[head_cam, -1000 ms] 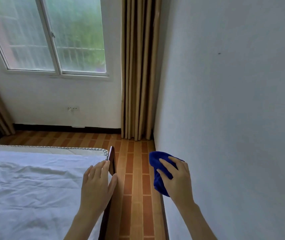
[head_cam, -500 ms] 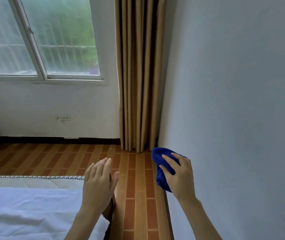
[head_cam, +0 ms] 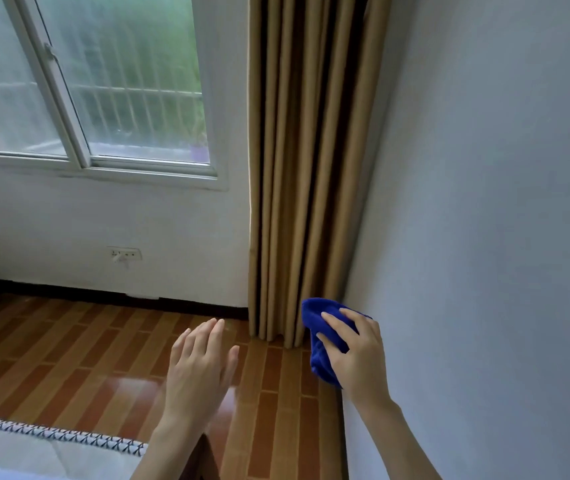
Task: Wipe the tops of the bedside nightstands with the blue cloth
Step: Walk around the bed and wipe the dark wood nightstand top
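Under your right hand [head_cam: 356, 358], the blue cloth [head_cam: 318, 327] sits bunched beneath clenched fingers [head_cam: 337, 330], bulging past the fingertips, while your left hand [head_cam: 200, 368] hovers spread, holding nothing.

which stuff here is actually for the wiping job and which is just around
For the job: blue cloth, gripped in the right hand; left hand, open and empty. No nightstand in view.

Just around: curtain, window, wall socket, bed corner.
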